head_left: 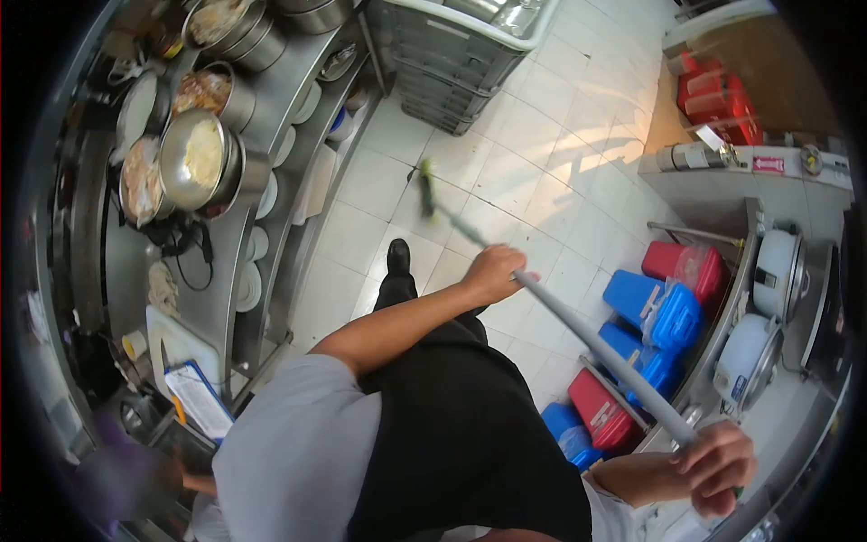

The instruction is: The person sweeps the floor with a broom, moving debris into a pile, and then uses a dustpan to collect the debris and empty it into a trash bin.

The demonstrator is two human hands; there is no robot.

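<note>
Across my body runs a long-handled floor brush with a grey pole [601, 348]. My left hand [495, 274] is closed around the lower part of the pole. Near its top end, at the lower right, my right hand [720, 465] grips the same pole. The green brush head [427, 188] is at floor level on the white tiles [348, 230], ahead of my black shoe [398, 257]. It looks blurred, so I cannot make out its bristles.
Steel counter [262, 135] on the left carries pots and a bowl of food [200, 158]; plates line its lower shelves. Grey crate [442, 63] stands ahead. Red and blue bins [637, 294] and rice cookers [750, 357] line the right. Another person's arm [199, 483] shows lower left.
</note>
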